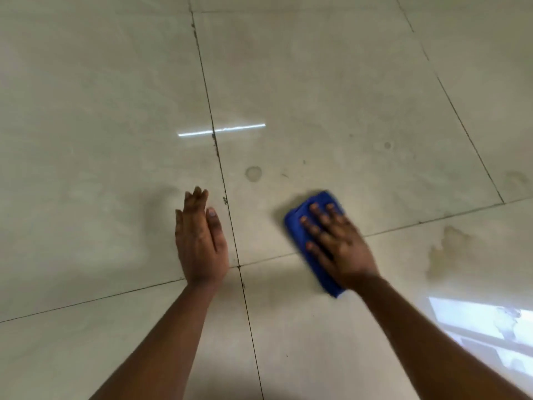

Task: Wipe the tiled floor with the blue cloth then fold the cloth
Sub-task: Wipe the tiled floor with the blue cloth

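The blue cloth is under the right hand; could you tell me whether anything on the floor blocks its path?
Nothing visible does. The blue cloth lies flat under the right hand, with only bare tiled floor and stains around; the left hand is off to the side.

Bunched blue cloth [300, 226] lies flat on pale tiled floor [346, 96]

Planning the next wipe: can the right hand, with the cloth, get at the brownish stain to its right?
Probably yes. The right hand presses the cloth flat, and only bare floor lies between it and the stain.
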